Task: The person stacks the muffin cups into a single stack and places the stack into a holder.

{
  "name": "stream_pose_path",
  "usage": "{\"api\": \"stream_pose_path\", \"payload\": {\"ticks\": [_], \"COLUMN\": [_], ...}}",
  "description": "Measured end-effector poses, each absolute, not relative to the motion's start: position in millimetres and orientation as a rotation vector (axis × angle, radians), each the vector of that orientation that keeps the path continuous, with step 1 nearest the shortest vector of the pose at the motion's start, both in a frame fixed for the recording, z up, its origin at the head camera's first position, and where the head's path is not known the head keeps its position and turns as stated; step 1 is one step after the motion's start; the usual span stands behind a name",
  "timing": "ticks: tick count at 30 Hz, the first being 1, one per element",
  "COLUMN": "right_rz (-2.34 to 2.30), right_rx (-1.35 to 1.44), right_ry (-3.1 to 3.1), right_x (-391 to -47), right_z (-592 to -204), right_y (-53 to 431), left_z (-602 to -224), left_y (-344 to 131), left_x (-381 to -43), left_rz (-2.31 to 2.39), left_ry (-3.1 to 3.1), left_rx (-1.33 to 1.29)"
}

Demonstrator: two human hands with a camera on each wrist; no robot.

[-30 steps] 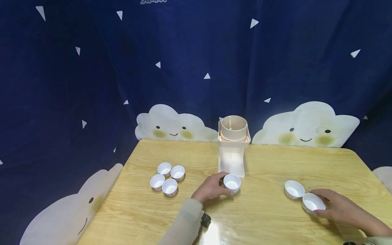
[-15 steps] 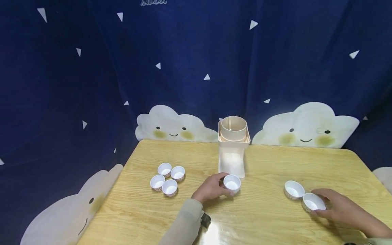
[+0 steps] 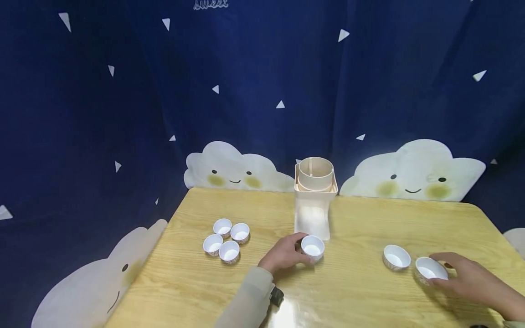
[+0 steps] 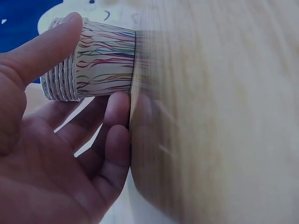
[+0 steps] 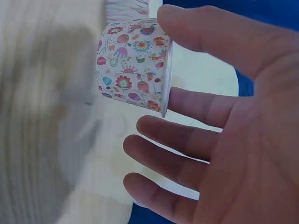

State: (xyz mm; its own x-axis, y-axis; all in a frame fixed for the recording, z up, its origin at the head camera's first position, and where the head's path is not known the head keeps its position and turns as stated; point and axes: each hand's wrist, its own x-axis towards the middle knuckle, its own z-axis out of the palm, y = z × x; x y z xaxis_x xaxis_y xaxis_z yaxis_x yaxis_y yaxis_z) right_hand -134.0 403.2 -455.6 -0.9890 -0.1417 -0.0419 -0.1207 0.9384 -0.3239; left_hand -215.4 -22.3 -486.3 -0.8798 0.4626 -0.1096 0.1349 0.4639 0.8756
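My left hand (image 3: pixel 285 253) holds a stack of paper baking cups (image 3: pixel 313 248) at the table's middle. In the left wrist view the cups (image 4: pixel 107 58) show wavy coloured lines and several nested rims, with the thumb at the rims. My right hand (image 3: pixel 469 275) pinches a paper baking cup (image 3: pixel 430 269) by its rim at the right. In the right wrist view this cup (image 5: pixel 133 70) bears a flower print, and the other fingers extend below it. Another white-lined paper cup (image 3: pixel 396 258) stands just left of it, a narrow gap between them.
A cream plastic stand (image 3: pixel 311 218) with a round cylinder (image 3: pixel 316 175) on top is at the back middle, right behind the left-hand stack. Several paper cups (image 3: pixel 229 252) stand grouped at the left. A dark blue curtain (image 3: pixel 262 68) hangs behind the wooden table (image 3: pixel 357 300).
My right hand has moved slightly right with its cup, parting it from the neighbouring cup it touched before. My left hand keeps its grip; the head view has shifted a little.
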Motion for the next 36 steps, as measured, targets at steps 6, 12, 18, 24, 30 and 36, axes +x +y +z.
{"api": "stream_pose_path", "payload": {"ticks": [6,12,18,24,30,36], "right_rz": [-0.471,-0.418,-0.335,-0.321,-0.350,-0.436], "right_rx": [-0.196,-0.200,-0.180,-0.238,-0.302,-0.351], "right_ry": [3.053,3.093,3.127,3.160,3.166,3.135], "right_x": [-137.4,-142.5,-149.3,-154.5,-160.2,-163.2], "right_z": [-442.1,-429.5,-416.3,-406.9,-399.3,-396.3], "right_y": [409.2,406.8,394.0,382.0,371.4,360.0], "left_z": [-484.3,-483.0,-482.5,-483.7,-484.4,-485.9], "left_y": [-21.9,-22.1,-22.5,-22.7,-22.7,-23.0], "left_x": [-217.1,-215.8,-215.4,-216.1,-218.1,-218.5], "left_rz": [1.384,1.384,1.389,1.388,1.366,1.354], "left_ry": [2.370,2.377,2.359,2.355,2.371,2.378], "left_rx": [0.504,0.502,0.485,0.479,0.501,0.495]}}
